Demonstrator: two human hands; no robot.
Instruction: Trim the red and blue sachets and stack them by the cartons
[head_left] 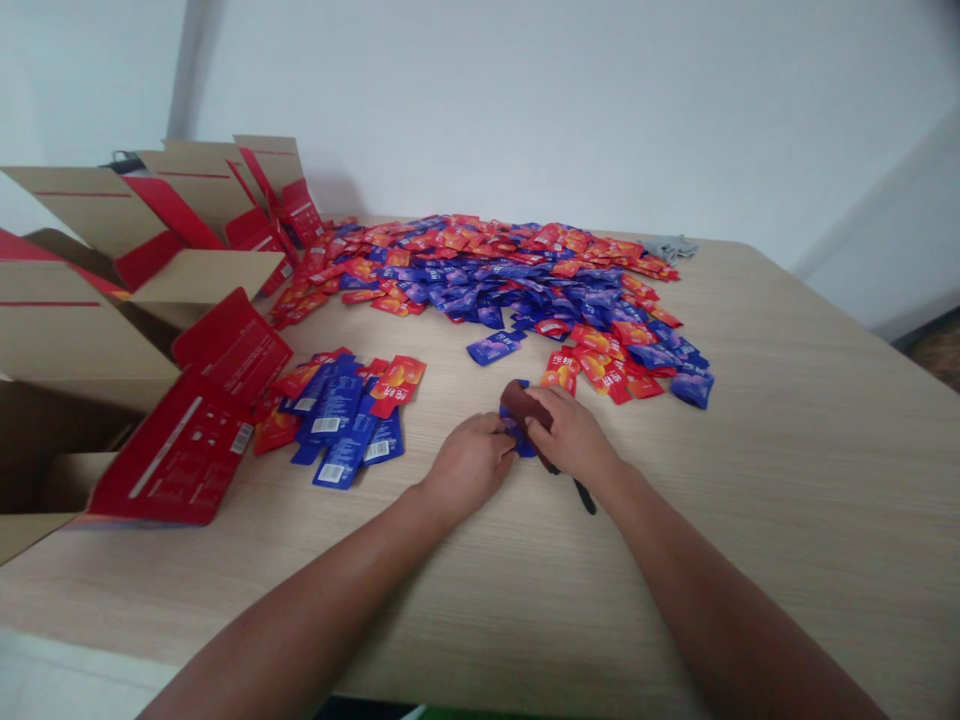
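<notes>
Both my hands rest on the wooden table (750, 420), close together near its middle. My left hand (471, 462) is closed, its fingers pinching a blue sachet (519, 440) that lies between the two hands. My right hand (571, 436) is closed round a dark maroon tool (525, 403), whose black end (585, 496) sticks out below the wrist. The tool's front lies over the blue sachet. A single blue sachet (495, 347) and a few red ones (600, 368) lie just beyond my hands.
A wide heap of red and blue sachets (510, 265) covers the far middle of the table. A smaller stack of sachets (341, 410) lies to the left. Open red-and-brown cardboard boxes (150, 330) crowd the left edge. A grey cloth (670, 246) lies at the back.
</notes>
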